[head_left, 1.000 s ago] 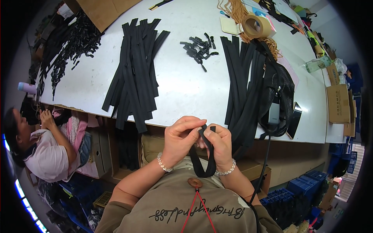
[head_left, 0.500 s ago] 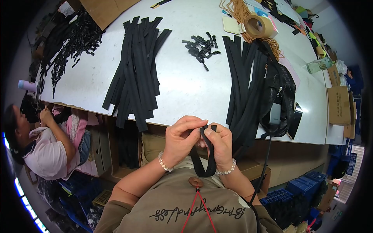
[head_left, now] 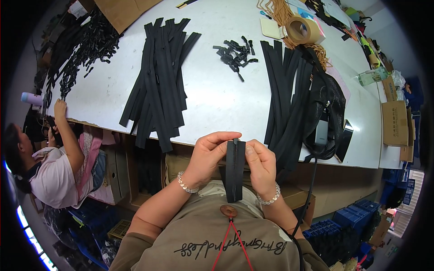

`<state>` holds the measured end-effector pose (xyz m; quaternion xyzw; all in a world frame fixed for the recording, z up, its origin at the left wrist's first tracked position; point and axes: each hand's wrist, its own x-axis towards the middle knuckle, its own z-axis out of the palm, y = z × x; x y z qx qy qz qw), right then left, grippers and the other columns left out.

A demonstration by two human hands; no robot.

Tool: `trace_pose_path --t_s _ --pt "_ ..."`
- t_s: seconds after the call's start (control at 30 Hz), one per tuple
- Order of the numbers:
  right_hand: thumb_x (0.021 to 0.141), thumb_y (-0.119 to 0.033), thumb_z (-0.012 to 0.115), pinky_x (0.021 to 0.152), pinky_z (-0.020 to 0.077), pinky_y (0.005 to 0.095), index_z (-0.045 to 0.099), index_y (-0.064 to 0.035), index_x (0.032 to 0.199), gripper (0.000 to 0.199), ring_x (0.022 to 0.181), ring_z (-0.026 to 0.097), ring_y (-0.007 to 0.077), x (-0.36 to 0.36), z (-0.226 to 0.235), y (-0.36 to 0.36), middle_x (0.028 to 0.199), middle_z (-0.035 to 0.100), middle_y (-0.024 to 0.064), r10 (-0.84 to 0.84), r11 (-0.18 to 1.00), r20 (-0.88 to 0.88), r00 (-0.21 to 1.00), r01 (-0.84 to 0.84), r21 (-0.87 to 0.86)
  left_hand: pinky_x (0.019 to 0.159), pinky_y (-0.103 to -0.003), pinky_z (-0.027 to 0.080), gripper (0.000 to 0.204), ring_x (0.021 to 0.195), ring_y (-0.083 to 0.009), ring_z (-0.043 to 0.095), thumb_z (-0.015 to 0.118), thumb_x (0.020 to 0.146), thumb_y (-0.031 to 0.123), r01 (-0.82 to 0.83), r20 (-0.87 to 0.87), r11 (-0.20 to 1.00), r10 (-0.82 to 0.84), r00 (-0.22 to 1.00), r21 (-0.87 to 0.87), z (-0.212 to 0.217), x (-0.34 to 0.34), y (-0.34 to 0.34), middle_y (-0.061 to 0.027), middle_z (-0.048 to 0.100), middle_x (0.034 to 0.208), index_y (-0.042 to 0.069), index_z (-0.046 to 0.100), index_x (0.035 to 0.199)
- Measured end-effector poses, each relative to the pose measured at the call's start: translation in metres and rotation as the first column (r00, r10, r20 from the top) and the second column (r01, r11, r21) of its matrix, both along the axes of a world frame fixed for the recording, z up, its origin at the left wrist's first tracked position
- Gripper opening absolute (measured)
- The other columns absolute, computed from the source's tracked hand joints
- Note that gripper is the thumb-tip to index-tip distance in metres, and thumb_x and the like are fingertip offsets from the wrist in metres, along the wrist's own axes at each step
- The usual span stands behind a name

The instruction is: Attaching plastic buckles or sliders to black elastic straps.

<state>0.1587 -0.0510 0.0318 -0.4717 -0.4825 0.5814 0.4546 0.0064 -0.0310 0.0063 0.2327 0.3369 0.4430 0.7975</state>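
Observation:
A black zipper (head_left: 234,176) hangs flat in front of my chest, its row of teeth running down the middle. By its left edge at the top, my left hand (head_left: 209,158) pinches it between thumb and fingers. My right hand (head_left: 261,165) grips the top right edge, thumb toward me. Something small and dark, perhaps a slider, sits at the zipper's upper end; it is too small to tell. Past my hands lies a pile of black zipper strips (head_left: 165,86) on the left, with a small heap of black zipper pulls (head_left: 236,54) right of it.
More black strips (head_left: 282,99) lie at the right beside a black mesh bag (head_left: 332,97) holding a grey device. A tape roll (head_left: 302,30) and tan cords stand behind. Far left is a big pile of black pulls (head_left: 90,45), where a co-worker's hand (head_left: 60,108) reaches.
My hands have moved apart and the looped zipper now hangs straight, teeth showing. The co-worker's arm has stretched out toward the pile on the table.

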Motion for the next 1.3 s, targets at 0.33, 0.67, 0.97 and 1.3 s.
trace_pose_path --t_s 0.33,0.67,0.97,1.3 --pt "0.092 -0.014 0.052 0.053 0.0393 0.0177 0.06 0.0009 0.084 0.019 0.059 0.048 0.0024 -0.001 0.001 0.001 0.066 0.057 -0.0019 -0.085 0.996 -0.009 0.996 0.085 0.004 0.076 -0.024 0.051 0.022 0.084 -0.0116 0.062 0.054 0.09 0.007 0.024 -0.024 0.995 -0.021 0.999 0.097 -0.002 -0.003 0.002 -0.0076 0.065 0.094 -0.001 0.06 0.109" --pt "0.093 -0.014 0.048 0.051 0.0325 0.0191 0.054 -0.0007 0.076 0.023 0.057 0.039 0.0031 0.004 -0.002 -0.004 0.064 0.047 -0.0043 0.034 0.974 -0.266 0.963 -0.092 -0.209 0.072 -0.023 0.053 0.021 0.08 -0.0125 0.064 0.058 0.087 0.009 0.124 0.259 0.992 -0.115 0.959 -0.019 0.001 -0.006 -0.001 -0.0094 0.065 0.092 -0.003 0.06 0.104" --pt "0.093 -0.013 0.049 0.051 0.0307 0.0189 0.055 0.0002 0.076 0.022 0.058 0.036 0.0025 0.011 -0.004 -0.002 0.063 0.044 -0.0059 0.161 0.975 -0.156 0.975 -0.182 -0.13 0.071 -0.021 0.052 0.019 0.078 -0.0101 0.063 0.058 0.088 0.009 0.118 0.213 0.991 -0.101 0.972 -0.066 -0.002 -0.007 -0.006 -0.0082 0.065 0.089 -0.003 0.06 0.102" --pt "0.092 -0.012 0.052 0.052 0.0365 0.0179 0.06 0.0014 0.082 0.019 0.058 0.044 0.0025 -0.002 -0.004 -0.009 0.066 0.053 -0.003 0.057 0.984 -0.004 0.998 -0.057 -0.166 0.07 -0.026 0.054 0.021 0.077 -0.0132 0.063 0.051 0.093 0.014 0.043 0.191 0.998 -0.033 0.981 -0.049 -0.01 -0.004 -0.015 -0.006 0.063 0.088 0.001 0.056 0.108"
